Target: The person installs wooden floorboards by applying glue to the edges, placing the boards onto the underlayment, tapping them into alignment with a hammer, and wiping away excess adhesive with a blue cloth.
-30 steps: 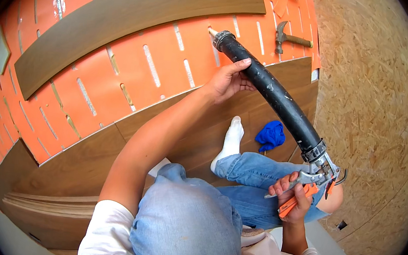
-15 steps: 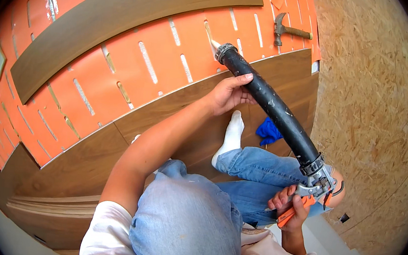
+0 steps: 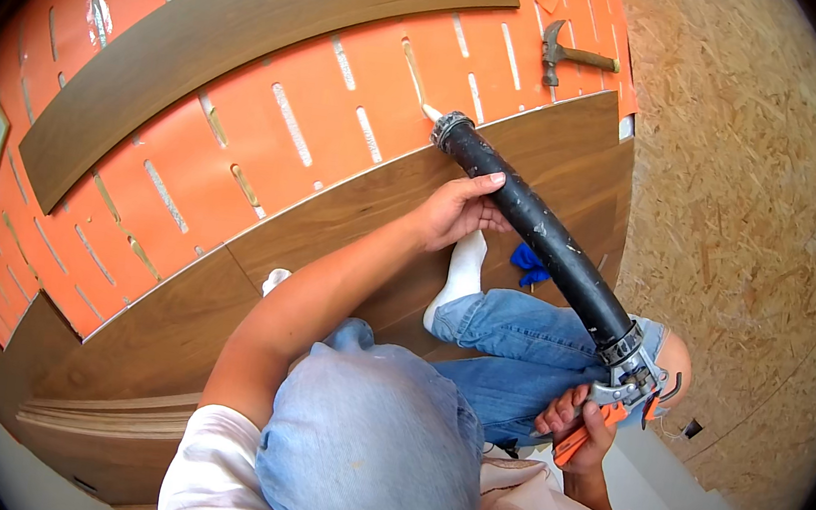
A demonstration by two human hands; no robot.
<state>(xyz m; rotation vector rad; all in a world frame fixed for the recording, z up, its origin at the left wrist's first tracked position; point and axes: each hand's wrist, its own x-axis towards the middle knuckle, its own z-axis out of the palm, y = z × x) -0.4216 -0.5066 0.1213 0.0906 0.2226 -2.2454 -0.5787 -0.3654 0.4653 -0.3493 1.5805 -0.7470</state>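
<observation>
A long black sausage-type caulking gun [image 3: 556, 240] slants from the orange underlayment down to my right side. My left hand [image 3: 464, 208] supports its barrel near the front, thumb on top and fingers curled beneath. My right hand [image 3: 578, 428] is wrapped round the orange-and-metal trigger handle [image 3: 600, 423] at the rear. The white nozzle [image 3: 431, 114] points into a slot in the orange underlayment [image 3: 251, 126], close to the edge of the laid brown planks [image 3: 552, 136]. A tan adhesive bead [image 3: 412, 62] runs along that slot behind the tip.
A loose brown plank [image 3: 274, 13] lies across the underlayment. Beyond the barrel rests a claw hammer [image 3: 576, 57]. Bare strand board [image 3: 737, 192] covers the right side. Stacked planks [image 3: 107, 419] lie at lower left, and a blue cloth [image 3: 533, 265] sits near my foot.
The nozzle has moved toward me along the slot, leaving a longer adhesive bead behind it. Both hands keep their hold on the caulking gun.
</observation>
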